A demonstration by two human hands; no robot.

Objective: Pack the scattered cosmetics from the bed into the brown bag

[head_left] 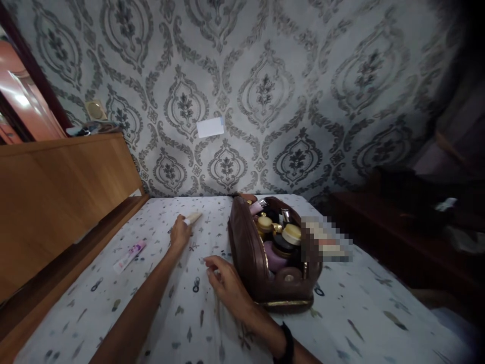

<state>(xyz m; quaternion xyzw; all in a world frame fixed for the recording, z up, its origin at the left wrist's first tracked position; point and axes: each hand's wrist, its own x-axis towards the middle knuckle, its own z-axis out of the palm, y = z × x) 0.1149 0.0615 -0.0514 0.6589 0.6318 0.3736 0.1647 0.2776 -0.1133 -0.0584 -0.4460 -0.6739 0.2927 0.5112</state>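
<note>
My left hand (181, 233) is closed around one end of a small beige tube (194, 218) with a white part, low over the sheet. My right hand (226, 283) hovers at the near left side of a brown leather bag (245, 237), its fingers loosely bent and apart, with nothing visible in them. The bag stands unzipped and wide at the top. Inside it are jars with gold lids (292, 234), a purple container (275, 258) and several other cosmetics, partly hidden by one another. To the left of my left forearm lies a pink and white tube (130, 256).
A patterned white sheet (189, 313) covers the bed. A wooden board (68, 187) borders its left side, and patterned wallpaper (261, 101) rises behind. A blurred, pixelated item (329, 240) lies right of the bag. Dark furniture (390, 227) stands at the right.
</note>
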